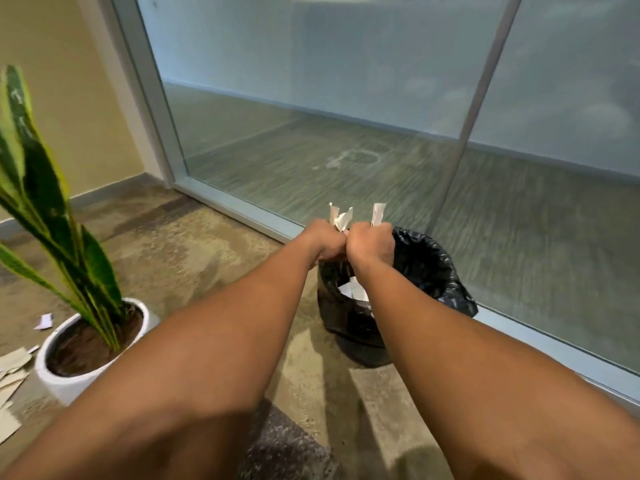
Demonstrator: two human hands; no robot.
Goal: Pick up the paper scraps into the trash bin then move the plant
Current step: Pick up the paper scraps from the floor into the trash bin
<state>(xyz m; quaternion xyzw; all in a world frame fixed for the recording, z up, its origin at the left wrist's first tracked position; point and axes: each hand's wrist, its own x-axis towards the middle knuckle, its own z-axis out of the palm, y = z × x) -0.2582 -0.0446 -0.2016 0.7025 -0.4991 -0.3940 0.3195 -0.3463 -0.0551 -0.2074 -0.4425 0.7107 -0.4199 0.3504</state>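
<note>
Both arms reach forward over the trash bin (429, 271), which is lined with a black bag and stands by the glass wall. My left hand (325, 242) and my right hand (372, 245) are fisted side by side above the bin's near rim, each shut on white paper scraps (341, 218) that stick up from the fists. Some white paper (353, 289) lies inside the bin. The plant (52, 202), with long green and yellow leaves, stands in a white pot (69, 382) on the carpet at the left. More paper scraps (14, 362) lie on the floor left of the pot.
A frosted glass wall with a metal frame (242, 209) runs behind the bin from left to right. A beige wall with a grey baseboard (104, 192) stands behind the plant. A small purple-white scrap (44, 321) lies near the pot. Carpet covers the floor.
</note>
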